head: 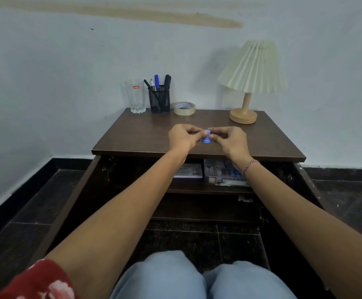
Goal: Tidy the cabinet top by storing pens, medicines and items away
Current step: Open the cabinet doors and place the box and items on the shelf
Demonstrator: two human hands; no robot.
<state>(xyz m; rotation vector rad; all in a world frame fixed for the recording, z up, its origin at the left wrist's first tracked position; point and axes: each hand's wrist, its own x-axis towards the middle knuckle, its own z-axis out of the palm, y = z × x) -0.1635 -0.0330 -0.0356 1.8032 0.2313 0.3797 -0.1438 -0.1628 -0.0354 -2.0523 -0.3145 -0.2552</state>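
Blue plastic piece (206,137) hangs just above the cabinet top (145,134), near its front edge, pinched between the curled fingertips of the left hand (182,137) and right hand (233,140). So light a two-handed pinch could slip, and the piece would probably roll off onto the floor (197,238).

The cabinet top (143,131) is dark wood-grain with a low, matt sheen. At its back left corner stand a clear glass tumbler (135,96) and a black metal-mesh pen holder (159,101). The lamp (252,70) has a smooth pale wooden base and a pleated cream shade. The small blue piece (206,137) looks like smooth plastic.
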